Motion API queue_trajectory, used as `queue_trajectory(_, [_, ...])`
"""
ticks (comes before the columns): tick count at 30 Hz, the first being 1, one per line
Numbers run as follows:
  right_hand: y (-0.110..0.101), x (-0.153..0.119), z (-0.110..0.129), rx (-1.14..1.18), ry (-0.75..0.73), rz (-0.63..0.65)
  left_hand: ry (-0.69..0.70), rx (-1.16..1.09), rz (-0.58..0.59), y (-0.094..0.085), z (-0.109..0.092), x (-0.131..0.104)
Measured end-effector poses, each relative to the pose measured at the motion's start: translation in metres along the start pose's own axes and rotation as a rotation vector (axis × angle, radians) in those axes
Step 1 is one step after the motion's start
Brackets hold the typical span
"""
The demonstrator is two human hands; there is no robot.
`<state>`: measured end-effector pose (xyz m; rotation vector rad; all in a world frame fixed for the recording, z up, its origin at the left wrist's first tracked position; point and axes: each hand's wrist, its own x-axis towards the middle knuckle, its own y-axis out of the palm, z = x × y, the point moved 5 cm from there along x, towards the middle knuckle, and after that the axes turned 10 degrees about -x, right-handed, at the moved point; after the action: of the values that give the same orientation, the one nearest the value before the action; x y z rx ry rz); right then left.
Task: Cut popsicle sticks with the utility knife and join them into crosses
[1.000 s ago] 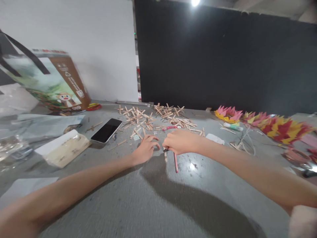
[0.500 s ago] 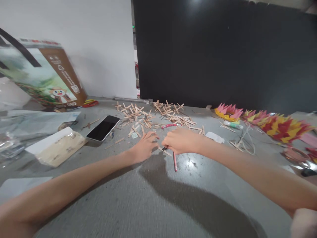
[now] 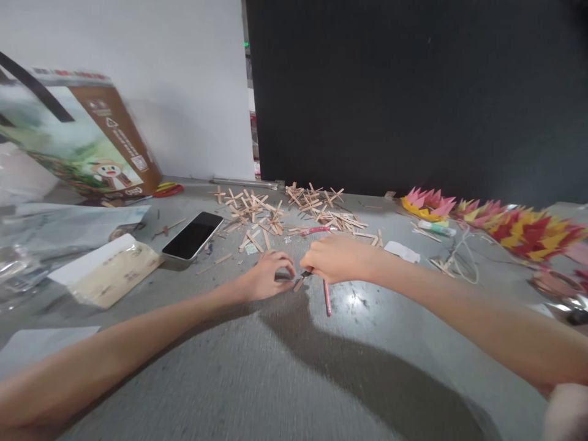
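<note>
Right hand [image 3: 337, 257] grips a dark tool [image 3: 306, 274] by a stick [image 3: 298, 285] lying between both hands. Left hand [image 3: 267, 275]'s loosely curled, empty afaict; if the tool slips, it could get nicked.

Tabletop [image 3: 229, 386] open between forearms [image 3: 151, 352]; stick piles [image 3: 257, 211] block far middle, phone [image 3: 193, 236] left, spiky decorations [image 3: 521, 228] far right.

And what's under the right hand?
A pink stick pokes out beneath the right hand and a dark tip shows at its left edge; whatever else lies there is covered.
</note>
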<state>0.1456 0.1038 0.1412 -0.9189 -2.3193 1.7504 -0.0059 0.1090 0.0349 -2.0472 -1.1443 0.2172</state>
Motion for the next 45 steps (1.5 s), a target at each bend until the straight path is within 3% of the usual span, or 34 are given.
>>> queue_trajectory(5, [0.0, 0.004, 0.0, 0.042, 0.001, 0.018, -0.024, -0.012, 0.067, 0.004, 0.003, 0.007])
queue_trajectory(11, [-0.005, 0.009, -0.004, 0.173, 0.053, 0.119, -0.024, -0.016, 0.043, 0.005, 0.003, 0.013])
queue_trajectory(17, [0.0, 0.012, -0.012, 0.284, 0.091, 0.109, -0.038, 0.005, -0.021, 0.01, 0.007, 0.013])
queue_trajectory(26, [0.012, 0.008, -0.011, 0.33, 0.29, 0.124, -0.027, -0.015, -0.046, 0.008, 0.0, 0.012])
queue_trajectory(33, [0.003, 0.01, -0.005, 0.192, 0.078, 0.083, 0.015, -0.01, -0.055, 0.01, 0.004, 0.01])
queue_trajectory(35, [0.003, 0.011, -0.005, 0.201, 0.075, 0.091, 0.016, -0.009, -0.055, 0.01, 0.004, 0.01])
queue_trajectory(42, [0.014, 0.009, -0.014, 0.544, 0.393, 0.102, -0.038, 0.0, -0.041, 0.011, 0.004, 0.012])
queue_trajectory(45, [0.025, 0.004, -0.02, 0.681, 0.452, 0.086, -0.068, 0.036, -0.007, 0.013, 0.006, 0.014])
